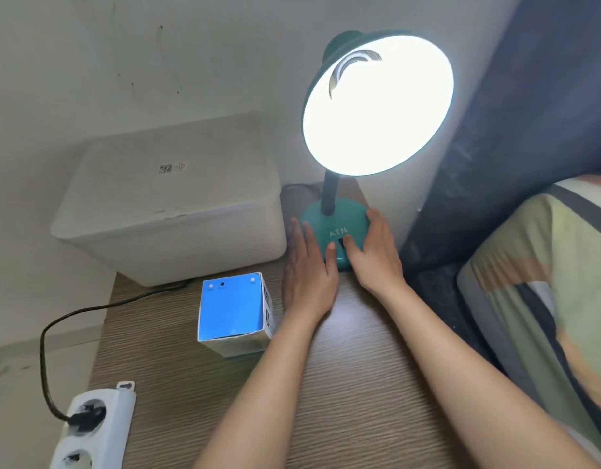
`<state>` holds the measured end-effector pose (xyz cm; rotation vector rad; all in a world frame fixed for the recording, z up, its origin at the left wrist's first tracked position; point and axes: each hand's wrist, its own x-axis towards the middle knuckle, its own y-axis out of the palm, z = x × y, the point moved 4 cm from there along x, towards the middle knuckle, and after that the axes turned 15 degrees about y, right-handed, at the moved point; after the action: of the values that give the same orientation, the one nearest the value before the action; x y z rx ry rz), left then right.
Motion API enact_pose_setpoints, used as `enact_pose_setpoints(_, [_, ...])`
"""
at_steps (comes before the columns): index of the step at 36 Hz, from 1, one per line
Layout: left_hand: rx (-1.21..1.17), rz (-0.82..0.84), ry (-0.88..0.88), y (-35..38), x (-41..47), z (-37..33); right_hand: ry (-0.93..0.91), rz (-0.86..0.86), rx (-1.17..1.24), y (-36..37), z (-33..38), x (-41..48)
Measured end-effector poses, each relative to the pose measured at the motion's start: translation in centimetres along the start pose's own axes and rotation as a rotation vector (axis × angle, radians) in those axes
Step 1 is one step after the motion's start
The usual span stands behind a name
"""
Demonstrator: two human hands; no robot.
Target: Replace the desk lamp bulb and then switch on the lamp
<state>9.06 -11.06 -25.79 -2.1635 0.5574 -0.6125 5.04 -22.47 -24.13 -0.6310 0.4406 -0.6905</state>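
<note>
- Glowing brightly, the lamp shade point(378, 106) faces the camera; its inside is washed out white, so the bulb itself cannot be made out.
- A dark neck point(329, 194) runs down from the shade to the teal lamp base point(332, 221), which stands at the far end of the wooden table point(326, 384), near the wall.
- The left hand point(309, 275) lies flat against the base's left side, fingers straight and close together pointing away from the person, thumb resting on the front of the base just left of the dark switch point(341, 244).
- The right hand point(376, 252) cups the base's right side, fingers loosely spread over its curve, with the thumb at the switch; whether it presses down cannot be told.
- Neither hand grips anything; both are open and only touch the base.
- A blue-and-white bulb box point(234, 313) stands on the table just left of the left wrist, apart from the lamp.
- A white lidded bin point(170, 204) sits behind the box, beside the base.
- A black cord point(55, 333) loops off the table edge to a white power strip point(92, 431) at the lower left, where a black plug is inserted.
</note>
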Motion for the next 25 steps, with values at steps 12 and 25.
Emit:
enact_pose_setpoints(12, [-0.012,-0.014,-0.015,-0.3,0.0,-0.4,-0.036,0.004,-0.036,0.0,-0.4,-0.2])
enact_pose_setpoints(25, [-0.197,0.074,-0.127,-2.3,-3.2,-3.4,0.047,0.119,0.019,-3.6,-1.6,-6.6])
